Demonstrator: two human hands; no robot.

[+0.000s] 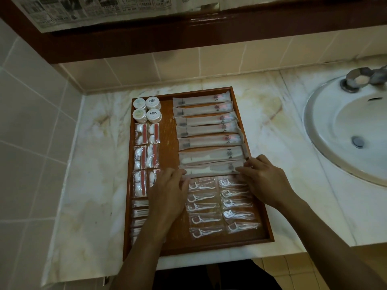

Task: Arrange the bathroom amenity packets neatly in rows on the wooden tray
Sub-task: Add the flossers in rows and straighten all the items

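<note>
On a marble counter (pixel 94 185), beside a white sink (pixel 343 130), lies the wooden tray (pixel 240 242), its long axis running away from the viewer. At the tray's far left stand 4 round capped containers (pixel 147 109) in a 2-by-2 block. Nearer along the left edge lie clear packets with cotton and red sticks (pixel 146 135), set in 2 columns, and nearer still a column of small packets with white contents (pixel 139 213), partly hidden by the left forearm. The right half holds a column of long frosted packets (pixel 206 119) lying crosswise, 5 with a reddish emblem, followed by 2 comb packets; the farther comb packet (pixel 211 154) lies free. Nearest the viewer, clear floss-pick packets (pixel 204 208) form 2 columns of 5 each.

Both hands meet at the nearer comb packet (pixel 211 168). The left hand (pixel 169 191) lies palm down, fingers curled at the packet's left end; whether it pinches the packet or merely touches it cannot be told. The right hand (pixel 265 177) pinches the packet's right end between thumb and fingertips. Above the tiled wall runs a dark wooden frame (pixel 188 36) with newspaper (pixel 83 9) behind it.
</note>
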